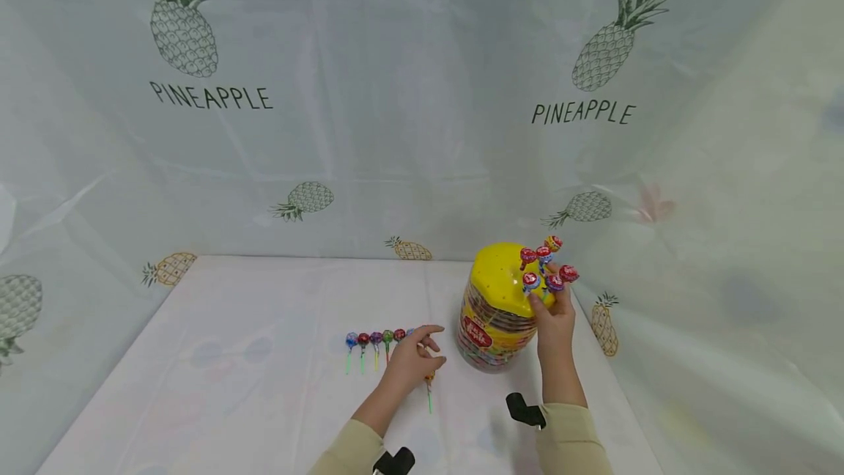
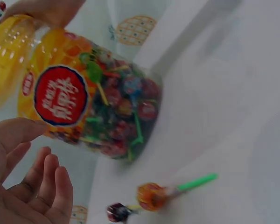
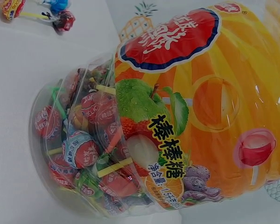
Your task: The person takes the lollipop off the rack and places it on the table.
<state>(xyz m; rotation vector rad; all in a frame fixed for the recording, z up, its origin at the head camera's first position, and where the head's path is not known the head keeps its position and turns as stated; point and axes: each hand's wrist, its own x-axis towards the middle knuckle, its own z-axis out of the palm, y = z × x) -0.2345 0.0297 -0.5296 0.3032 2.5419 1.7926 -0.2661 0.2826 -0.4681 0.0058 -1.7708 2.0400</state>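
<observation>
Yellow lid [image 1: 502,277] up top, and the lollipop jar [image 1: 494,317] stands upright on the counter [image 1: 264,387], packed with sweets below. A row of lollipops [image 1: 379,339] lies laid out beside it — about six down, by my count. The left hand [image 1: 412,361] hovers at the row's near end, fingers loosely spread, over an orange lollipop [image 2: 151,196] on the cloth; whether it touches, I cannot tell. The right hand [image 1: 556,321] rests against the jar, pinching a bunch of lollipops [image 1: 546,264] by their sticks. Row well begun — that handful apparently yet to go.
</observation>
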